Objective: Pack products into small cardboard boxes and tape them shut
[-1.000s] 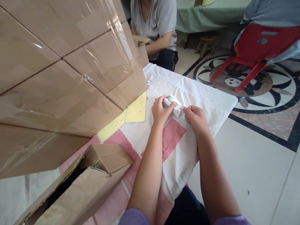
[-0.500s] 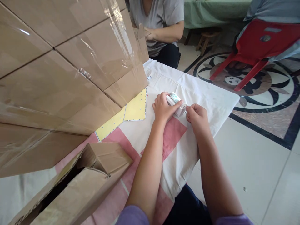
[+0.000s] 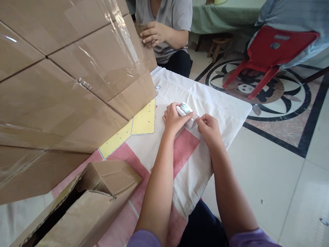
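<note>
The dispenser (image 3: 190, 123) is sitting on the cloth-covered tabletop (image 3: 218, 103), between the two hands, and a roll (image 3: 185, 108) with greenish-blue marks is showing in its top. Its long axis is running slantwise, from the far left toward the near right, so that one end is lying inside the left hand (image 3: 172, 118) and the other is pointing toward the right hand (image 3: 209, 126).

The left hand is the nearer to its body: the fingers are curling over the far-left end and the thumb is stretching along the near side toward the front, holding it in a part-closed grasp. The right hand is keeping to the front end, its thumb and forefinger pinching together right at the edge and the other fingers folding in. Whether a strip of tape is lying in that pinch is too small to tell.

Just nearer than the dispenser, a pink patch (image 3: 187, 147) of the cloth is showing; to the left, a yellow patch (image 3: 144, 118) is reaching toward the stacked cartons (image 3: 84, 99). A box (image 3: 84, 219) is gaping at the near left. Beyond the tabletop, a co-worker (image 3: 177, 17) is sitting with a hand beside the cartons.
</note>
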The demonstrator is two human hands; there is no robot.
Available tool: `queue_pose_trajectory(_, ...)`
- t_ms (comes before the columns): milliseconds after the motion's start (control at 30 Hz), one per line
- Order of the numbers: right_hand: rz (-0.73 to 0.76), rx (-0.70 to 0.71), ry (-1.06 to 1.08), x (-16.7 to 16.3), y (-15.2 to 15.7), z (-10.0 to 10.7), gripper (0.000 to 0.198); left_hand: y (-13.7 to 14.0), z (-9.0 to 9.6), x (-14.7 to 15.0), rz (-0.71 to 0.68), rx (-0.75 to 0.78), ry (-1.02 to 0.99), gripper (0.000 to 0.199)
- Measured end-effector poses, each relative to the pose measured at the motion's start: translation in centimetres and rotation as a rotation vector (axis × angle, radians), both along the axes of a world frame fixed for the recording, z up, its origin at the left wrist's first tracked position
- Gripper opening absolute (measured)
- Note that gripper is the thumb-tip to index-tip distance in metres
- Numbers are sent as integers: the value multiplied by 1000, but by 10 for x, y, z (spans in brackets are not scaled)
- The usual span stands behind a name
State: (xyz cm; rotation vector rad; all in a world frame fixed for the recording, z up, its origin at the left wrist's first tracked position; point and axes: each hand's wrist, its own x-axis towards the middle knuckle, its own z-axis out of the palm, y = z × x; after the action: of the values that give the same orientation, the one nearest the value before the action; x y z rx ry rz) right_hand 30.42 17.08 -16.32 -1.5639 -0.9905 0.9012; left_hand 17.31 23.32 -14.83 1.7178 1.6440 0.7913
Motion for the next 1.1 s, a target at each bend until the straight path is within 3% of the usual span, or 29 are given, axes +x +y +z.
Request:
queue_pose_trajectory(367,38,4,-52,-1,-4,0,28,1,-4,0,8,5,-20,53)
queue_pose_trajectory(667,150,-10,-123,6,-6,-3,29,-2,-5,7,77,50,13,50)
queue_pose_trajectory(1100,165,20,-141,10,-8,-7,29,-4,-6,8,92,105,16,49)
